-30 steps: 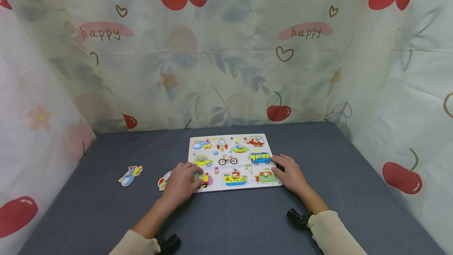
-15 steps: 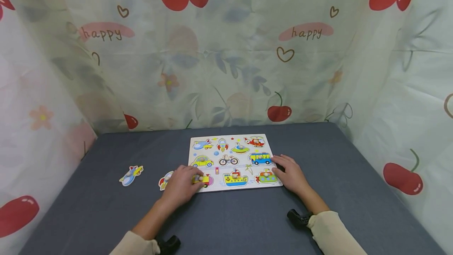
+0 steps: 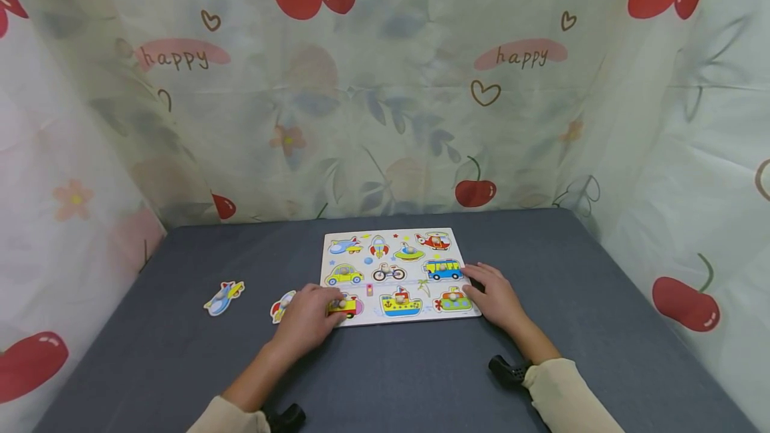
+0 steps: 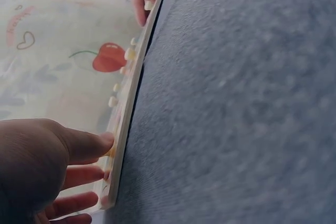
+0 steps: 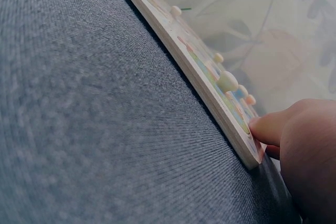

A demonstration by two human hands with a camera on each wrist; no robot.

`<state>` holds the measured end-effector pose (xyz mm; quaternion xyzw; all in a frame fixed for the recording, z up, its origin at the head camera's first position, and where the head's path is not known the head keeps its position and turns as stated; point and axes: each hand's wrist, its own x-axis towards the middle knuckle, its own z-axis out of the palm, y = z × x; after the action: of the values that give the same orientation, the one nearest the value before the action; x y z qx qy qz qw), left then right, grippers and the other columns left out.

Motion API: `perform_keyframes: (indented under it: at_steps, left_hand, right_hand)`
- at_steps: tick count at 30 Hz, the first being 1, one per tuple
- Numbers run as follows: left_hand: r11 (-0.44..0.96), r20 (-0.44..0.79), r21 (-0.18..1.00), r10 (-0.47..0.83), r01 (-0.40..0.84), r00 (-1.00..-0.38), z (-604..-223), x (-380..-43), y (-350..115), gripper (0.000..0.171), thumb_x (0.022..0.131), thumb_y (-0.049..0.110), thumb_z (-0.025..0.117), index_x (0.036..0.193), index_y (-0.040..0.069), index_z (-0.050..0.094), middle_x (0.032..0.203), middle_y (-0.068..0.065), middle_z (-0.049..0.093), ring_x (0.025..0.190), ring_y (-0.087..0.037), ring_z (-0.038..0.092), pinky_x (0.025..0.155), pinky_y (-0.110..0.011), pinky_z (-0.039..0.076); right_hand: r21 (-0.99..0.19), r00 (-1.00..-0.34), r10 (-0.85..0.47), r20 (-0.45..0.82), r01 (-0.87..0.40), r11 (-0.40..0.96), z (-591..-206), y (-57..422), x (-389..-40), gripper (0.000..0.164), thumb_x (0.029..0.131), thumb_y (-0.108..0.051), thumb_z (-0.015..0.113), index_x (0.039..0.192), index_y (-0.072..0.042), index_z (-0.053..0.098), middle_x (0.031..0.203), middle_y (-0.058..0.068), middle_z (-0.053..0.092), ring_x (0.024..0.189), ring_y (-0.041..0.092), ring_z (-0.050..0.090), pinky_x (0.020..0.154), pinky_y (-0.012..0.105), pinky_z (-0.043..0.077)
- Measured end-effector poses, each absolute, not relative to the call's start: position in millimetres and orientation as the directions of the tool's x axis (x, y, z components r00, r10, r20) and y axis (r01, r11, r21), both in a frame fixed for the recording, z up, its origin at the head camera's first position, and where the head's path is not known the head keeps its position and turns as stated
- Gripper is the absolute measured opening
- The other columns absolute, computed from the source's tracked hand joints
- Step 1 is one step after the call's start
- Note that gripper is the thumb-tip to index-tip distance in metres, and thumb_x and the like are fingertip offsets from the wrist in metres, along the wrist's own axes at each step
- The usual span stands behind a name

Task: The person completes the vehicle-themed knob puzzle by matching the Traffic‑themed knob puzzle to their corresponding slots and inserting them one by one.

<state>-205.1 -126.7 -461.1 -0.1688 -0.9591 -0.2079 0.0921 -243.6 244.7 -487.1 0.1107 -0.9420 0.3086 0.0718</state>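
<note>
A white peg puzzle board (image 3: 373,316) with vehicle pieces lies flat on the table. My left hand (image 3: 303,318) rests at its lower left corner, over the train piece (image 3: 353,307). In the left wrist view the left thumb (image 4: 94,145) reaches the board and the fingers are spread and loosely bent. The hand hides part of the train and of a loose red, white and blue piece (image 3: 279,309). My right hand (image 3: 496,296) touches the board's right edge between the bus piece (image 3: 442,269) and the submarine piece (image 3: 452,299), its thumb (image 5: 268,129) against the top.
A loose airplane piece (image 3: 224,298) lies on the dark grey table (image 3: 397,379), left of the board. Wooden knobs (image 5: 227,81) stick up from the pieces. Printed curtains (image 3: 385,85) enclose the table at the back and sides.
My left hand has drawn back slightly to the left and down, uncovering a little more of the train piece. The right hand and the board stay where they were.
</note>
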Motion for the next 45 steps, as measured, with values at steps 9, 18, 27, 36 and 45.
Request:
perform_keyframes:
  at_steps: [9, 18, 27, 36, 45]
  left_hand:
    - [0.852, 0.255, 0.421, 0.219, 0.312, -0.942, -456, -208, -143, 0.031, 0.078, 0.022, 0.082, 0.107, 0.015, 0.075, 0.101, -0.002, 0.07, 0.094, -0.023, 0.058, 0.083, -0.044, 0.046]
    - [0.858, 0.251, 0.435, 0.178, 0.275, -0.951, -449, -209, -166, 0.031, 0.08, 0.022, 0.081, 0.108, 0.012, 0.074, 0.102, -0.003, 0.067, 0.093, -0.022, 0.055, 0.08, -0.044, 0.047]
    - [0.909, 0.269, 0.347, 0.141, 0.232, -0.953, -447, -213, -188, 0.025, 0.079, 0.021, 0.082, 0.1, 0.011, 0.075, 0.091, -0.004, 0.065, 0.084, -0.024, 0.054, 0.073, -0.043, 0.046]
    - [0.933, 0.199, 0.304, 0.133, 0.19, -0.971, -447, -214, -204, 0.015, 0.078, 0.021, 0.08, 0.087, 0.012, 0.074, 0.077, 0.0, 0.057, 0.072, -0.02, 0.05, 0.064, -0.04, 0.043]
    - [0.937, 0.154, 0.315, 0.11, 0.154, -0.982, -450, -214, -209, 0.016, 0.077, 0.023, 0.082, 0.083, 0.011, 0.073, 0.073, 0.0, 0.053, 0.069, -0.019, 0.048, 0.064, -0.038, 0.041]
  right_hand:
    - [-0.565, -0.965, -0.16, 0.207, -0.251, 0.786, -486, 245, -244, 0.044, 0.094, -0.018, 0.064, 0.135, -0.004, 0.058, 0.139, 0.016, 0.053, 0.137, 0.038, 0.033, 0.106, 0.06, 0.026]
    - [-0.562, -0.965, -0.162, 0.205, -0.251, 0.788, -485, 244, -244, 0.044, 0.094, -0.018, 0.064, 0.135, -0.004, 0.057, 0.14, 0.017, 0.052, 0.137, 0.038, 0.033, 0.106, 0.06, 0.026]
    - [-0.555, -0.964, -0.166, 0.206, -0.255, 0.792, -487, 245, -245, 0.044, 0.094, -0.019, 0.063, 0.135, -0.004, 0.057, 0.14, 0.016, 0.052, 0.137, 0.038, 0.033, 0.106, 0.061, 0.026]
    - [-0.542, -0.964, -0.162, 0.213, -0.255, 0.801, -484, 243, -243, 0.044, 0.094, -0.017, 0.064, 0.135, -0.003, 0.057, 0.139, 0.017, 0.052, 0.137, 0.038, 0.033, 0.106, 0.06, 0.026]
    - [-0.549, -0.966, -0.162, 0.202, -0.249, 0.798, -485, 243, -243, 0.044, 0.094, -0.019, 0.063, 0.135, -0.003, 0.057, 0.139, 0.016, 0.053, 0.137, 0.038, 0.033, 0.107, 0.06, 0.025]
